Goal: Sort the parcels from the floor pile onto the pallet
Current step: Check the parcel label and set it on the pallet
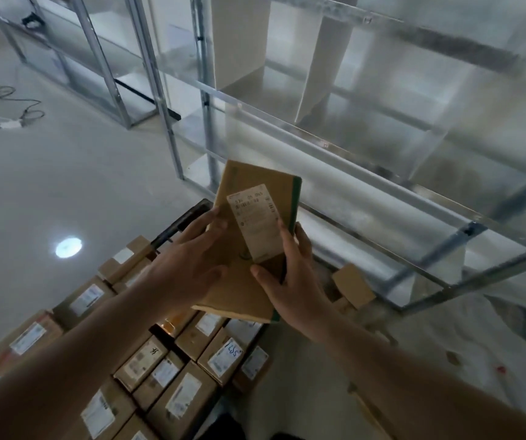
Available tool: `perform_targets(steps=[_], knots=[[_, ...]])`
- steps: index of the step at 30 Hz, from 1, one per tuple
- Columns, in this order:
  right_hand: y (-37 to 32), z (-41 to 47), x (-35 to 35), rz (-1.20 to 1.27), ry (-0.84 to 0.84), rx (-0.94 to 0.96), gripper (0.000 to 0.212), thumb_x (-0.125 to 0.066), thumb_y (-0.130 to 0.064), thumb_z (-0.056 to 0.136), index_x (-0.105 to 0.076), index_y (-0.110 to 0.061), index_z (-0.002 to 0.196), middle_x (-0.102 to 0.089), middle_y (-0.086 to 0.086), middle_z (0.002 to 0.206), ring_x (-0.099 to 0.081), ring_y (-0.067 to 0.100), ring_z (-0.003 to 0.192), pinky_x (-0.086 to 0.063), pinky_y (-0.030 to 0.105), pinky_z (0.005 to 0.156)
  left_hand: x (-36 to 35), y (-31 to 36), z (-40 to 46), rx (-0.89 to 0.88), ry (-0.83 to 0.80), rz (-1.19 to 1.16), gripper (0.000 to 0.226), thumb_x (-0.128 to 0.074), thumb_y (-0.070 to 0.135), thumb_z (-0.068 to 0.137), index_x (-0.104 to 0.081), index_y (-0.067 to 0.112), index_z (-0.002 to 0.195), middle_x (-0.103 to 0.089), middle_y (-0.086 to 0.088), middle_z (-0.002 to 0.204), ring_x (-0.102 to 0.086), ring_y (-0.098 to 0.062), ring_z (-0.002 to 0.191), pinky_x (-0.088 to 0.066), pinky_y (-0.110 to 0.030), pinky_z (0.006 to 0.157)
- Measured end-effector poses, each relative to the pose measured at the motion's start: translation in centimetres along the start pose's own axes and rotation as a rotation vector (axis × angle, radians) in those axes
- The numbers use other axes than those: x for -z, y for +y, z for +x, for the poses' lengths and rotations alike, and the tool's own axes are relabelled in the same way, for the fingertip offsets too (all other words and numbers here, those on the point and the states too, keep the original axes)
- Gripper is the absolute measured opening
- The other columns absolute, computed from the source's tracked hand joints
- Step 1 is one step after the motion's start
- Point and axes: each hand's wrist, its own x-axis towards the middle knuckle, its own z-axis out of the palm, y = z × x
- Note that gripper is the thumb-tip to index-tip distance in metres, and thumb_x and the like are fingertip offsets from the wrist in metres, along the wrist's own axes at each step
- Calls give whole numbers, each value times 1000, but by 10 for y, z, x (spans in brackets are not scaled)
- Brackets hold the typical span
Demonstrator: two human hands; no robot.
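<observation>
Above the stacked boxes (172,369), both hands hold one parcel (249,236): left hand (191,262) fingers flat, right hand (290,274) pinching its edge. Loose hold; could slip.

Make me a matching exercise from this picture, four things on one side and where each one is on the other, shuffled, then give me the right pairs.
Things:
1. held parcel
2. rows of labelled boxes
3. white adapter with cables
4. metal shelving

Places:
A. on the bare floor, far left
B. below the arms, packed side by side
C. between the left hand and right hand
D. ahead and to the right, with upright dividers

Pairs: 1-C, 2-B, 3-A, 4-D
</observation>
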Motion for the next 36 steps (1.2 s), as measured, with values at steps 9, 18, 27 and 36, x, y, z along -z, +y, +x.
perform_targets(steps=[9, 18, 27, 36], knots=[[28, 88, -39, 68, -110, -105, 93, -69, -44, 98, -4, -51, 163, 9, -17, 170, -16, 27, 156, -38, 52, 117, -8, -57, 85, 86, -56, -101, 81, -78, 10, 87, -41, 38, 153, -9, 12, 170, -39, -27, 146, -59, -49, 93], [121, 234, -80, 76, -248, -61, 96, -67, -43, 99, 4, -54, 162, 21, -21, 169, -9, 24, 160, -36, 50, 121, -78, -132, 226, 435, 49, -203, 87, -84, 17, 82, -34, 48, 146, -44, -8, 150, -54, -32, 124, -58, -41, 78], [304, 399, -181, 223, -263, -63, 93, -70, -22, 97, -10, -50, 163, 9, -19, 170, -5, 15, 160, -33, 45, 124, -217, -272, 403, 546, 206, -377, 81, -86, 28, 79, -42, 56, 142, -52, 6, 143, -59, -25, 118, -58, -46, 87], [432, 551, -249, 170, -310, 34, 93, -81, -19, 88, -26, -31, 162, -27, 5, 149, -34, 14, 134, -42, 14, 100, -317, -363, 510, 612, 423, -504, 79, -79, 17, 83, -42, 50, 144, -48, 6, 138, -54, -25, 123, -56, -52, 95]])
